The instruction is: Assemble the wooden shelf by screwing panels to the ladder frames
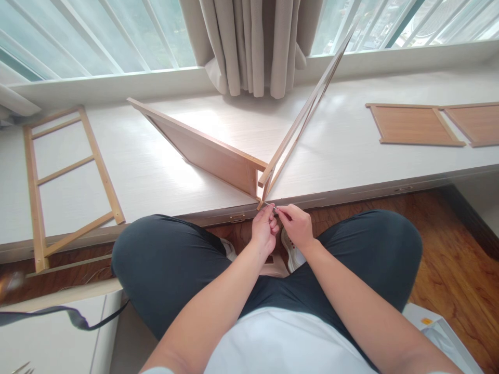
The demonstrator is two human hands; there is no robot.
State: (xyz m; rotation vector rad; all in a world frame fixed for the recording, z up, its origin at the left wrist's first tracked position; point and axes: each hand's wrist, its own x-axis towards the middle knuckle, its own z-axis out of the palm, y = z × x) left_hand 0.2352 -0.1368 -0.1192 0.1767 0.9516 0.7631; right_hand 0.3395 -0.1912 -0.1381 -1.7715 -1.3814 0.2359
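A wooden panel and a slatted wooden frame stand on their edges on the white ledge, meeting in a V at its front edge. At that corner my right hand pinches a thin metal rod, which points at the lower end of the frame. Its exact kind is too small to tell. My left hand is closed right beside it, fingertips near the rod and the wooden end. Whether those fingers grip the rod or the wood is hidden.
Another open wooden frame lies at the left, overhanging the ledge. Two joined wooden panels lie at the right. A grey curtain hangs behind. My knees flank the corner. A white box sits at lower right.
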